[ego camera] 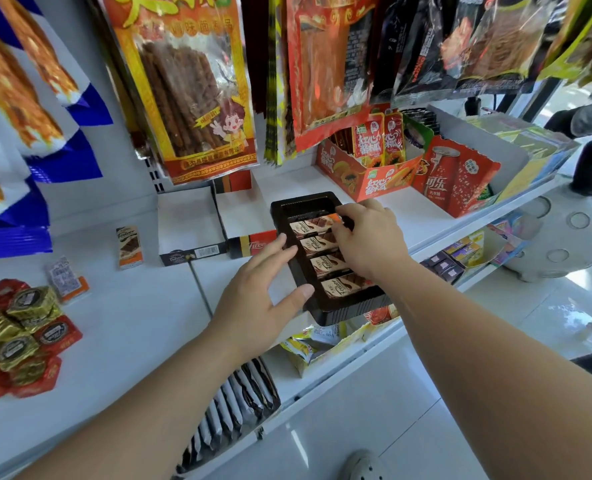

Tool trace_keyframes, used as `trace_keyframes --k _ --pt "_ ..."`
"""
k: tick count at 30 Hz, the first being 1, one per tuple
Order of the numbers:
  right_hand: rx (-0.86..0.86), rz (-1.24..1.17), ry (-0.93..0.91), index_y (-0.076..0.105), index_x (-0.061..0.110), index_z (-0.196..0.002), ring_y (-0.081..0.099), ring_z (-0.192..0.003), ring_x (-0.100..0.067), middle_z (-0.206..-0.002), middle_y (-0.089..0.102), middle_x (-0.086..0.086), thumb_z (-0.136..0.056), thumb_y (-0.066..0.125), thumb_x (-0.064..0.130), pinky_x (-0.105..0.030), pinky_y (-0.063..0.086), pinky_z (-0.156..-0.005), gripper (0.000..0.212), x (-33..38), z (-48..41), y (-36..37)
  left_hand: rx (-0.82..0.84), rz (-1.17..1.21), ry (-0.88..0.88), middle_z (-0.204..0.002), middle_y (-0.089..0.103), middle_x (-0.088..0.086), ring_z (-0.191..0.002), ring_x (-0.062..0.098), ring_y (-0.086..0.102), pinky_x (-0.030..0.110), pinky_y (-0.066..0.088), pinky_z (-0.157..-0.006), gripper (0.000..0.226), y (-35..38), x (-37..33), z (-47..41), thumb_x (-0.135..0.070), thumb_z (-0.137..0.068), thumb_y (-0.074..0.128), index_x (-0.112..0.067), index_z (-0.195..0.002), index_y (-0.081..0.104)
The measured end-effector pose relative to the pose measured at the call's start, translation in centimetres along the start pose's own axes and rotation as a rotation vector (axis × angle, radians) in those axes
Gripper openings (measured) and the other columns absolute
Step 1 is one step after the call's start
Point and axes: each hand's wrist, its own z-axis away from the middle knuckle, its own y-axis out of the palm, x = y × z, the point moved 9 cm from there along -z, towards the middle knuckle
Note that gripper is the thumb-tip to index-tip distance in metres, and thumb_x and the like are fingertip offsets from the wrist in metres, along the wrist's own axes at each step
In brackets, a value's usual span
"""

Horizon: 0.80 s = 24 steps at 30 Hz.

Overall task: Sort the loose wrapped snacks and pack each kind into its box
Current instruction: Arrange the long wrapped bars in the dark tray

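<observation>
Head view: two bare hands are working at a black tray (pixel 325 315) lying on the white shelf (pixel 132 327).
Left hand (pixel 258 308): fingers spread loose, thumb touching the tray's near left edge.
Right hand (pixel 369 235): fingertips are pinching a chocolate bar (pixel 313 224) in the tray's upper slot.
Tray: four wrapped bars are lying in a row.
Loose bar (pixel 130 247): well left of the tray.
Foil snacks (pixel 21 336): far left of the tray.

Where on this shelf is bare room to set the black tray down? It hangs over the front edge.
The widest bare patch is the white shelf between the foil-wrapped pile, the left hand and the open white box. Behind the black tray, the boxes crowd together.
</observation>
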Motion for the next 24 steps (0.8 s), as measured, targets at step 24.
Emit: trace_keyframes --k 24 --pt "0.408 0.061 -0.571 0.035 0.027 -0.15 0.035 -0.133 -0.03 -0.157 0.033 0.006 -0.098 0.041 0.03 -0.041 0.034 -0.11 0.052 24.8 9.5 12.7 -0.015 -0.931 -0.527 -0.158 0.028 -0.011 -0.144 0.025 0.018 0.057 0.011 -0.114 0.057 -19.1 13.2 8.7 -0.06 -0.094 0.031 -0.031 -0.141 0.046"
